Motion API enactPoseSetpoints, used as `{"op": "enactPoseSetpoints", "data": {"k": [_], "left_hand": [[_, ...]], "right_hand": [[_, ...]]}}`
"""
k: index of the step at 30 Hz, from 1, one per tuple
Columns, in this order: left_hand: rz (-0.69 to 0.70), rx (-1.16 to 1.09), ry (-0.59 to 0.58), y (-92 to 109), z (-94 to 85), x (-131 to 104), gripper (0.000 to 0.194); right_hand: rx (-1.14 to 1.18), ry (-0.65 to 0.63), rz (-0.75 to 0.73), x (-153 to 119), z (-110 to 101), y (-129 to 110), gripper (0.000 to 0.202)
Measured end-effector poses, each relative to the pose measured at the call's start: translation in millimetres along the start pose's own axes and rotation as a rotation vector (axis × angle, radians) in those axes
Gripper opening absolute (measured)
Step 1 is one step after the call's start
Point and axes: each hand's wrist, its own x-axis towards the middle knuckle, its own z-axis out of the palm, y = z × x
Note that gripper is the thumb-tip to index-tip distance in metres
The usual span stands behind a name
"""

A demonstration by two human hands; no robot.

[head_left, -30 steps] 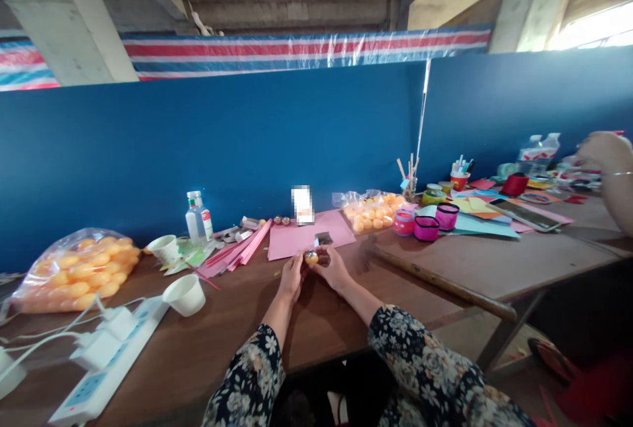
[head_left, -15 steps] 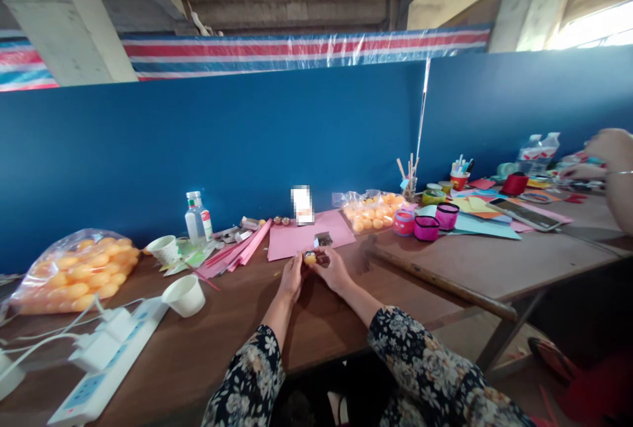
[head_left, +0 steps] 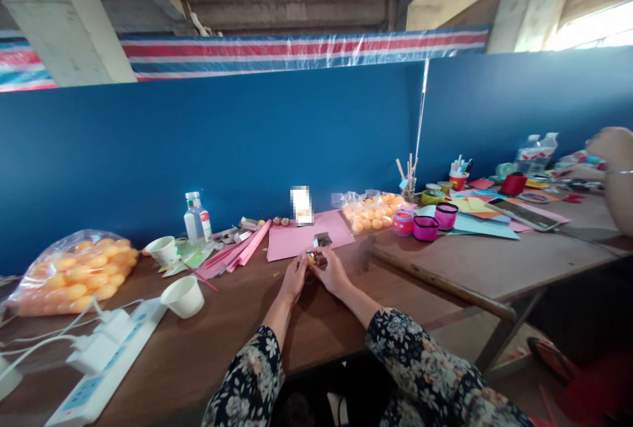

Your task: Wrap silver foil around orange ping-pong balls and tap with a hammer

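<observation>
Centrally, head view: one small ball (head_left: 311,257), shiny silver with some yellow showing, held between two bare hands just above the near side of the brown table (head_left: 237,335).

Left hand (head_left: 294,277): raised with its back turned outward, fingers pointing away from the body, fingertips bent in and pinching the ball from its left side. Forearm angled forward and slightly to the right; dark floral left sleeve (head_left: 252,374) reaching partway down it.

Right hand (head_left: 331,271): thumb and fingers curled around to pinch the ball from the other side, fingertips close to those of the left. Forearm longer in sight, slanting in from the lower right; matching right sleeve (head_left: 420,361). Whether the hidden fingers touch the ball I cannot tell from where I stand.

Just beyond the hands: one pink sheet (head_left: 287,242), flat, bearing a dark, shiny scrap (head_left: 323,240). Near its back left corner, a pair of shiny balls (head_left: 281,221). To its right, a clear bag of orange balls (head_left: 370,213).

Left of the hands, well apart: one white cup (head_left: 182,296), tilted; one white power strip (head_left: 82,393), plugs fitted.
</observation>
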Motion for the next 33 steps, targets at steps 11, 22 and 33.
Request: {"op": "enactPoseSetpoints", "data": {"k": [11,22,33], "left_hand": [[0.016,-0.025,0.048,4.8,3.7,-0.4,0.041],[0.045,0.077,0.069,7.4,1.1,-0.9,0.037],[0.034,0.039,0.066,8.8,3.4,-1.5,0.039]], "right_hand": [[-0.065,0.08,0.013,0.1,-2.4,-0.7,0.03],[-0.084,0.048,0.001,-1.0,-0.4,2.3,0.033],[-0.105,0.052,0.014,-1.4,0.4,4.1,0.035]]}}
